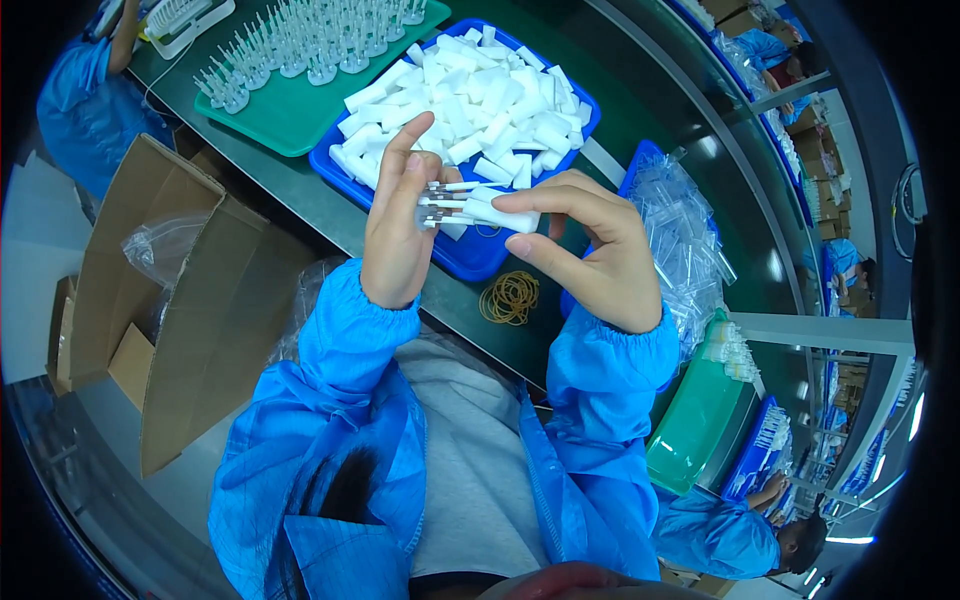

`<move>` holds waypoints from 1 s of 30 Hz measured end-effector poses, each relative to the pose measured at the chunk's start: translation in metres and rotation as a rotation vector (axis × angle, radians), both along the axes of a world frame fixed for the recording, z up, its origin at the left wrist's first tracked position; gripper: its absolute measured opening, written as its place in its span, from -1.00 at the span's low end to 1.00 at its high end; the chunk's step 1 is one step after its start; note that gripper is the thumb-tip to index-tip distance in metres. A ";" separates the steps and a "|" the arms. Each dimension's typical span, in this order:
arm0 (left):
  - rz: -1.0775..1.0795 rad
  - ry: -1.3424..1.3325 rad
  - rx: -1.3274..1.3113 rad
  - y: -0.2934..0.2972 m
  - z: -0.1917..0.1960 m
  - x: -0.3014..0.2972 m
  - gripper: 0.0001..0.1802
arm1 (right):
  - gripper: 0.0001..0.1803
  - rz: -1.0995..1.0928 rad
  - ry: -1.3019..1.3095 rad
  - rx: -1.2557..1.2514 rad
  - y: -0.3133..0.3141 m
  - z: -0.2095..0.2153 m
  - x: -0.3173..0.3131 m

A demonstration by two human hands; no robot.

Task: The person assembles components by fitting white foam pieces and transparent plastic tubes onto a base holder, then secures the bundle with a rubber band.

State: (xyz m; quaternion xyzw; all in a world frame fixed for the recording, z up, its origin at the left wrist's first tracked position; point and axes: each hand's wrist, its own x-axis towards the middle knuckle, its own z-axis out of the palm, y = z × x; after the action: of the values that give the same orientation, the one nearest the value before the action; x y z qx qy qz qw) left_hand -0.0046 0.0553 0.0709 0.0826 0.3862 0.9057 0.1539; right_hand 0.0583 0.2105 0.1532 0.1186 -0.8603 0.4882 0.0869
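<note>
My left hand (pixel 392 235) grips the base of a small clear part with several white prongs (pixel 447 200), its index finger pointing up. The prongs point right, toward my other hand. Between thumb and fingers, my right hand (pixel 612 245) pinches a white foam-like piece (pixel 508 214) at the prong ends. Whether any prong is inside the piece, I cannot tell. Both hands are over the near edge of a blue tray (pixel 462 262), heaped with similar white pieces (pixel 490 100). A bundle of tan rubber bands (pixel 509 298) lies on the table just below the hands.
Rows of pronged parts (pixel 300 45) stand on a green tray (pixel 285 138) at the far left. To the right, clear plastic pieces (pixel 675 240) fill a blue bin, with a green bin (pixel 680 445) nearer. A cardboard box (pixel 185 300) stands left; co-workers (pixel 720 535) sit nearby.
</note>
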 end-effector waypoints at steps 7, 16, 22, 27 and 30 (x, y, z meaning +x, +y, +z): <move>-0.059 0.020 0.020 0.001 0.006 -0.001 -0.50 | -0.70 0.032 0.292 0.368 0.006 0.008 -0.001; -0.151 0.054 -0.085 0.001 0.000 -0.003 -0.46 | -0.69 0.028 0.458 0.695 -0.001 -0.005 -0.006; -0.143 0.134 -0.127 0.000 0.002 -0.001 -0.43 | -0.71 0.046 0.502 0.720 -0.006 -0.007 -0.006; -0.216 0.133 -0.106 0.000 0.003 -0.001 -0.44 | -0.75 0.067 0.490 0.627 -0.008 -0.017 -0.012; -0.226 0.181 -0.143 0.002 -0.002 -0.003 -0.35 | -0.76 0.060 0.474 0.596 -0.011 -0.021 -0.013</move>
State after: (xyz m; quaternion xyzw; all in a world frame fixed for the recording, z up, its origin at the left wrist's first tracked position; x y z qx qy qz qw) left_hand -0.0078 0.0568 0.0692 0.1955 0.4503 0.8416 0.2251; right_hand 0.0457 0.1991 0.1320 0.2734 -0.9166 0.1780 0.2310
